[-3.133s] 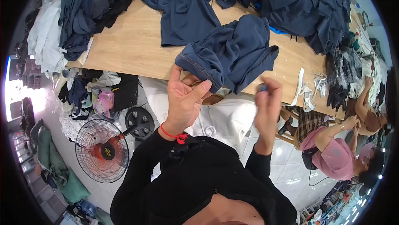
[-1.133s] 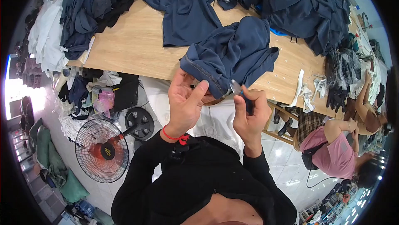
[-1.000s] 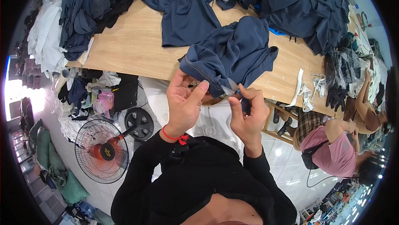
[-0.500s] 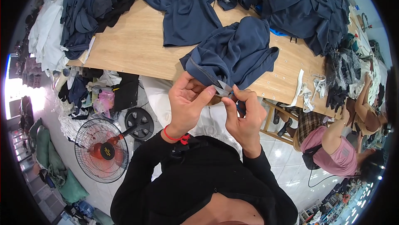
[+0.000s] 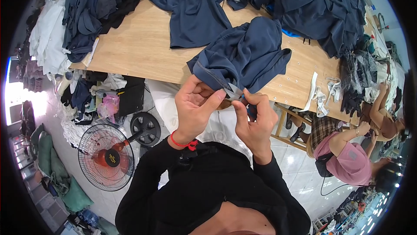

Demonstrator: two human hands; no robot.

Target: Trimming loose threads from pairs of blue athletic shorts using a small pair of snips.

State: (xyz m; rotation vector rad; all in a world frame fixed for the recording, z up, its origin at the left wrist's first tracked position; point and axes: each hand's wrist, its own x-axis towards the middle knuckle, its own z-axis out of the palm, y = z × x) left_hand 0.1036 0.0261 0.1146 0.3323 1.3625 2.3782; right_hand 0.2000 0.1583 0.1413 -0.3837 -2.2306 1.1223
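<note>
A dark navy garment (image 5: pixel 254 55) lies bunched at the table's near edge, its stitched hem hanging slightly over. My left hand (image 5: pixel 195 105) pinches that hem between thumb and fingers. In my right hand (image 5: pixel 256 122) is a pair of small thread snips (image 5: pixel 236 90) with blue showing at the grip. The snips' pale blades stand apart and point at the hem, close to my left fingertips. My fingers hide most of the grip. Whether a thread lies between the blades is too small to tell.
On the wooden table (image 5: pixel 130 39) are another navy garment (image 5: pixel 193 22), a large navy pile (image 5: pixel 312 9) at far right and dark clothes (image 5: pixel 93 13) at far left. White strips (image 5: pixel 313 92) lie right. A fan (image 5: pixel 108 157) stands left; a person in pink (image 5: pixel 347 161) sits right.
My hands have barely moved, and the snips' blades have shifted slightly at the hem. The person in pink has drawn an arm back from the table edge.
</note>
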